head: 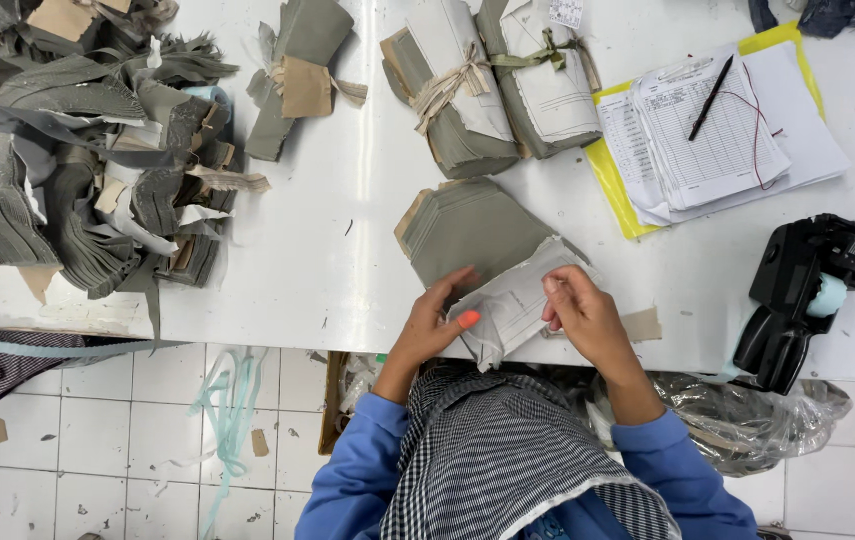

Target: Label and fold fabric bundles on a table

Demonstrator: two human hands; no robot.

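Both hands, left hand (434,322) and right hand (580,313), pinching a pale fabric stack (513,303) at the bench (327,260) edge; two tied bundles (492,85) done, loose heap (87,150) left.

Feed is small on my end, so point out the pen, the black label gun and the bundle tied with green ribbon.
pen (711,96): head view, mid-barrel, lying on the forms.
black label gun (795,290): head view, middle of its body.
bundle tied with green ribbon (547,95): head view, pale top sheet below the knot.

At 10 o'clock, a heap of grey fabric scraps (87,150); at 12, 2 tied grey bundles (492,85); at 2, printed sheets with a black pen (711,96); at 3, a black labelling gun (797,295).
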